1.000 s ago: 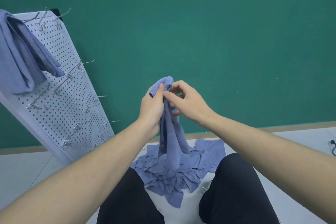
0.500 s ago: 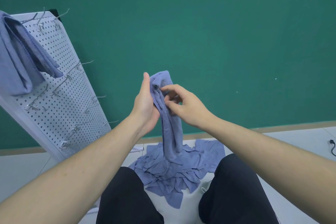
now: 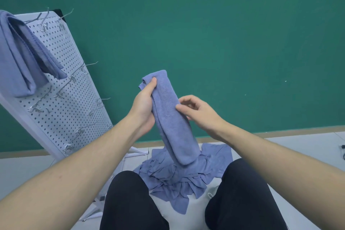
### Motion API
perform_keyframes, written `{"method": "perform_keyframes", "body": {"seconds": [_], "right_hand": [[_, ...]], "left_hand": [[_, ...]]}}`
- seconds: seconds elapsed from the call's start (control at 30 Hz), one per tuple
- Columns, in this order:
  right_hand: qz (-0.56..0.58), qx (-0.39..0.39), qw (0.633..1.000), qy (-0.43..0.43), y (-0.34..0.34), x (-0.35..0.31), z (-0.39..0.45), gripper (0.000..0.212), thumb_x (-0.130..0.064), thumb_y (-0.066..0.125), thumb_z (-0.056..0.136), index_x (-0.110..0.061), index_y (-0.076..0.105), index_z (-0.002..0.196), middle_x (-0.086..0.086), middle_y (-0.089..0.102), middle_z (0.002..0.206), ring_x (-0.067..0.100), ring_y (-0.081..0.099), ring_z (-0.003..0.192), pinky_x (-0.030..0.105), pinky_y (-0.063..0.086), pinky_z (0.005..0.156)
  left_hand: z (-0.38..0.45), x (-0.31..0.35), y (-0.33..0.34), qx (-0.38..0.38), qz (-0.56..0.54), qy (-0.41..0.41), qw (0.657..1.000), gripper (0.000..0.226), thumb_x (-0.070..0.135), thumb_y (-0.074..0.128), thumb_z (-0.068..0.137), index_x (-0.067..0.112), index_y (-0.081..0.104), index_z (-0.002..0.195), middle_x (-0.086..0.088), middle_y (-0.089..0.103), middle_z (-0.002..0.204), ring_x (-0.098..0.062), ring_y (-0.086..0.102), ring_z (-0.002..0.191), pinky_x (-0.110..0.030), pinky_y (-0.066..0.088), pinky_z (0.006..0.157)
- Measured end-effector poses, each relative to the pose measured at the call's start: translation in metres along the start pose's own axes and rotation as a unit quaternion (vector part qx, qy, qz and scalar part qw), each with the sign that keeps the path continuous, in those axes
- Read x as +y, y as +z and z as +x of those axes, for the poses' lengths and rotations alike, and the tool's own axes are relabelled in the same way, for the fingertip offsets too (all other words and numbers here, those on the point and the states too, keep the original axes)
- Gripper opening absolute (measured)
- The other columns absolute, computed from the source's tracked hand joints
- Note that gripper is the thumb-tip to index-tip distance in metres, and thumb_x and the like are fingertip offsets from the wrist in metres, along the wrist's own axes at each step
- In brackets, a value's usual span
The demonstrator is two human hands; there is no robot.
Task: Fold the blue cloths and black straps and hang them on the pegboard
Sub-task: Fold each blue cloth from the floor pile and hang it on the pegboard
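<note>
Both hands hold folded cloth [image 3: 173, 117]; left fingers hidden behind it.

A folded blue cloth [image 3: 173, 115] with a soft, matt, finely napped terry surface is held up, and the heap of blue cloths [image 3: 179, 183] on the floor below is the same matt fabric, creased and rumpled. Another folded blue cloth [image 3: 20, 56] of matching matt weave, with a stitched edge, hangs on a white pegboard [image 3: 74, 102] of smooth, faintly sheened perforated sheet fitted with thin shiny metal wire hooks [image 3: 87, 65]. Behind is a matt green wall [image 3: 224, 33], below it a pale, smooth floor [image 3: 298, 145], and the person's trousers [image 3: 242, 198] are matt black cloth.
</note>
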State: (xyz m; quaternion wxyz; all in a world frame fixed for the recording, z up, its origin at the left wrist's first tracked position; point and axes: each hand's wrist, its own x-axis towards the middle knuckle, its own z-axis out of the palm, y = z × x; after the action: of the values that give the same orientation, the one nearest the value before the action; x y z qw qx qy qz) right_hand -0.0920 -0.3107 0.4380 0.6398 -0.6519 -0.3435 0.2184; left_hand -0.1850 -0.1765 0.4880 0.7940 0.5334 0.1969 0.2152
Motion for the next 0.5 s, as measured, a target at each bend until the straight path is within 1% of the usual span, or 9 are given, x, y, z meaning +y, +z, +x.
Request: {"method": "perform_keyframes", "body": {"seconds": [0.03,0.07,0.13,0.17,0.2,0.3,0.37,0.43,0.5], "right_hand": [[-0.003,-0.018,1.0,0.002,0.003,0.002,-0.001,0.015,-0.023,0.072,0.091,-0.019,0.064,0.104,-0.005,0.075,0.096,0.002,0.067,0.086,0.018,0.053,0.078],[-0.015,-0.03,0.999,0.002,0.005,0.004,-0.003,0.019,-0.027,0.075,0.09,-0.018,0.065,0.103,-0.001,0.076,0.097,0.008,0.07,0.089,0.023,0.056,0.082],[-0.075,-0.032,0.997,-0.005,0.01,0.006,-0.003,0.035,-0.041,0.079,0.083,-0.017,0.066,0.104,0.003,0.075,0.104,0.02,0.071,0.097,0.037,0.057,0.092],[-0.104,-0.028,0.994,-0.006,0.013,0.008,-0.003,0.041,-0.046,0.078,0.08,-0.017,0.068,0.106,0.002,0.074,0.106,0.022,0.07,0.101,0.041,0.056,0.094],[-0.12,-0.023,0.993,-0.005,0.016,0.01,-0.004,0.042,-0.047,0.078,0.081,-0.017,0.068,0.108,-0.001,0.074,0.107,0.02,0.07,0.102,0.042,0.056,0.094],[-0.131,-0.021,0.991,0.0,0.022,0.019,-0.005,0.04,-0.039,0.08,0.083,-0.022,0.065,0.116,-0.009,0.072,0.112,0.009,0.067,0.105,0.037,0.053,0.097],[-0.123,-0.026,0.992,0.006,0.019,0.024,-0.004,0.042,-0.034,0.082,0.081,-0.021,0.063,0.117,-0.008,0.071,0.112,0.008,0.067,0.103,0.036,0.053,0.097],[-0.114,-0.025,0.993,0.021,0.014,0.02,-0.001,0.037,-0.031,0.085,0.079,-0.02,0.063,0.108,-0.006,0.071,0.103,0.005,0.066,0.091,0.032,0.055,0.09],[-0.105,-0.054,0.992,0.039,0.008,0.013,0.002,0.03,-0.029,0.085,0.08,-0.021,0.066,0.102,-0.009,0.072,0.095,0.002,0.065,0.083,0.026,0.054,0.083]], "left_hand": [[0.0,0.0,0.001,-0.002,-0.006,0.003,1.0,0.035,0.045,0.048,0.103,0.017,0.066,0.093,0.001,0.075,0.076,-0.013,0.073,0.071,-0.032,0.054,0.073],[-0.001,0.0,0.002,0.0,-0.013,0.009,1.0,0.036,0.046,0.046,0.104,0.017,0.065,0.093,0.002,0.074,0.074,-0.012,0.072,0.07,-0.032,0.053,0.071],[-0.002,-0.001,0.003,0.011,-0.026,0.024,0.999,0.039,0.046,0.044,0.104,0.016,0.065,0.092,0.002,0.073,0.073,-0.012,0.072,0.068,-0.031,0.054,0.069],[-0.001,-0.001,0.004,0.018,-0.032,0.03,0.999,0.04,0.046,0.044,0.105,0.015,0.066,0.091,0.001,0.073,0.073,-0.012,0.072,0.069,-0.03,0.055,0.068],[-0.001,0.0,0.004,0.025,-0.038,0.037,0.998,0.041,0.046,0.044,0.105,0.014,0.066,0.092,0.0,0.073,0.074,-0.014,0.071,0.07,-0.03,0.056,0.067],[0.001,0.004,0.003,0.042,-0.061,0.049,0.996,0.041,0.046,0.046,0.104,0.013,0.067,0.096,-0.003,0.074,0.077,-0.016,0.072,0.072,-0.028,0.058,0.064],[0.002,0.006,0.0,0.05,-0.063,0.05,0.996,0.039,0.046,0.048,0.103,0.012,0.067,0.099,-0.004,0.075,0.083,-0.017,0.073,0.078,-0.029,0.059,0.067],[0.004,0.007,-0.009,0.063,-0.063,0.056,0.994,0.035,0.043,0.051,0.103,0.012,0.068,0.101,-0.004,0.076,0.088,-0.019,0.074,0.084,-0.032,0.059,0.073],[0.005,0.008,-0.021,0.077,-0.064,0.065,0.993,0.03,0.037,0.05,0.104,0.013,0.068,0.102,-0.004,0.077,0.092,-0.019,0.074,0.09,-0.033,0.059,0.08]]}}
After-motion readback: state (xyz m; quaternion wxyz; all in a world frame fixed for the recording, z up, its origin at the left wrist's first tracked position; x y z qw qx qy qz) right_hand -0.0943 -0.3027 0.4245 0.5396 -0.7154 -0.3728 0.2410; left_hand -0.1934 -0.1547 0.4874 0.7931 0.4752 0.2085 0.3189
